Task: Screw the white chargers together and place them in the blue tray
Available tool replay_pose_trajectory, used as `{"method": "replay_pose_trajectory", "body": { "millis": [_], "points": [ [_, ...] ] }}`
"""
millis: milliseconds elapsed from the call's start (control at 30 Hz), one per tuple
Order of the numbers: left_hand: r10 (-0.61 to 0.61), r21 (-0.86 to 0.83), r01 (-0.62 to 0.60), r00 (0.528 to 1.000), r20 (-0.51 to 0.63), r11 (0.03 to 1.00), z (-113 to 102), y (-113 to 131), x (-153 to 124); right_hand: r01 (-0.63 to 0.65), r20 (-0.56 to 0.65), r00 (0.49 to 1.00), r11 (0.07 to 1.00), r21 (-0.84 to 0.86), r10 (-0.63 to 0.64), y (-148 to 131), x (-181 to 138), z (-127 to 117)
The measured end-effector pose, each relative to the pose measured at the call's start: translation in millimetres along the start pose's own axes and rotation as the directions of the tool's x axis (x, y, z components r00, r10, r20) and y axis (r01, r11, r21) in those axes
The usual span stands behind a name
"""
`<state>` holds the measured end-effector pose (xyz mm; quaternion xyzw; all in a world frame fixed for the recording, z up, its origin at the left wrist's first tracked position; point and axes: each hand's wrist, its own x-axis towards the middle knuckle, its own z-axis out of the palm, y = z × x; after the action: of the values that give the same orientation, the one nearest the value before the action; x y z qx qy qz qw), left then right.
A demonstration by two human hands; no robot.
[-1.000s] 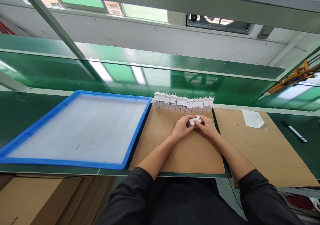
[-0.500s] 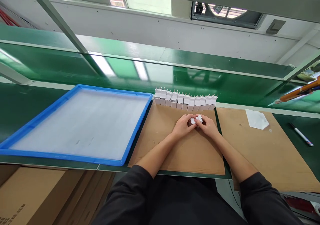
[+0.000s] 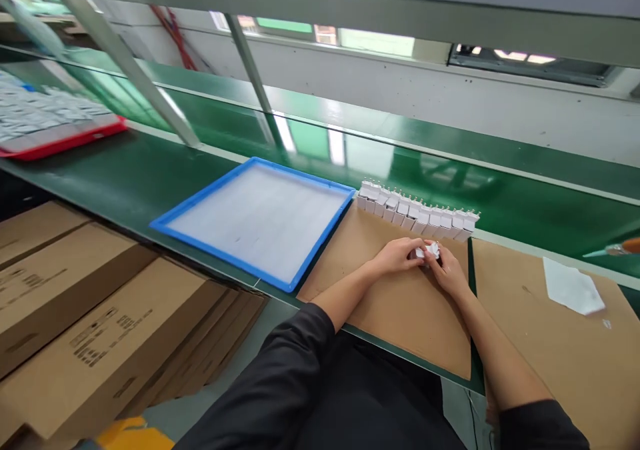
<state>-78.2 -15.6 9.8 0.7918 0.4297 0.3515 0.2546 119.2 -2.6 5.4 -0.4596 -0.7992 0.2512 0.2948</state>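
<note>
White plug-like piece (image 3: pixel 427 253): left hand (image 3: pixel 399 255) and right hand (image 3: pixel 450 275) grip it in bent fingers, presumably for steadiness; prong-topped white boxes (image 3: pixel 417 214) beyond, lined up, apparently for reach.

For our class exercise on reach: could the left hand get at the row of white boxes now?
Probably yes: only cardboard shows between the left hand and the row of white boxes, though it holds a white item.

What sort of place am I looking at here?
Probably a factory workshop, perhaps for assembly or packing: a long green workbench holds a row of small white pronged pieces, a blue-rimmed tray lies beside them, and cardboard cartons sit below.
</note>
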Motion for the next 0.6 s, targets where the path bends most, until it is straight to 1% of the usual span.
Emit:
{"method": "replay_pose_trajectory", "body": {
  "millis": [67,100,167,233,300,367,433,467,533,567,600],
  "points": [
    [0.010,0.061,-0.009,1.000,-0.027,0.998,-8.9,4.8,1.0,0.052,0.011,0.999,0.998,-0.032,-0.052,5.0,2.4,0.4],
    [0.006,0.080,-0.001,0.998,-0.060,0.997,-14.9,8.0,0.6,0.069,0.009,0.998,0.997,-0.043,-0.069,6.7,3.2,0.8],
    [-0.018,0.081,0.032,0.987,-0.163,0.996,-31.2,14.8,-2.8,0.085,0.008,0.996,0.994,-0.065,-0.084,8.8,4.2,1.5],
    [-0.045,0.053,0.063,0.957,-0.287,0.997,-54.1,18.5,-11.3,0.107,0.024,0.994,0.989,-0.106,-0.105,10.0,4.8,0.8],
    [-0.076,0.031,0.096,0.913,-0.401,0.995,-84.4,14.0,-26.7,0.140,0.054,0.990,0.975,-0.172,-0.133,10.5,5.6,-1.9],
    [-0.134,0.019,0.165,0.860,-0.493,0.986,-120.8,-1.3,-49.5,0.175,0.099,0.983,0.950,-0.260,-0.154,8.1,6.8,-5.5],
    [-0.229,0.006,0.281,0.794,-0.563,0.960,-160.1,-26.4,-78.4,0.216,0.172,0.972,0.901,-0.376,-0.161,-2.0,8.1,-6.2],
    [-0.278,0.015,0.351,0.765,-0.581,0.936,-179.7,-41.2,-93.8,0.244,0.218,0.962,0.872,-0.425,-0.163,-11.7,8.7,-3.9],
    [-0.358,0.051,0.505,0.675,-0.646,0.862,-216.2,-72.0,-123.2,0.332,0.324,0.926,0.827,-0.454,-0.194,-42.5,10.0,9.0],
    [-0.386,0.076,0.583,0.624,-0.679,0.809,-232.5,-87.1,-135.6,0.397,0.377,0.894,0.816,-0.420,-0.241,-63.3,11.2,20.0],
    [-0.403,0.103,0.651,0.578,-0.710,0.752,-247.0,-101.5,-145.8,0.477,0.428,0.847,0.804,-0.355,-0.314,-86.6,12.9,34.0]
  ]
}}
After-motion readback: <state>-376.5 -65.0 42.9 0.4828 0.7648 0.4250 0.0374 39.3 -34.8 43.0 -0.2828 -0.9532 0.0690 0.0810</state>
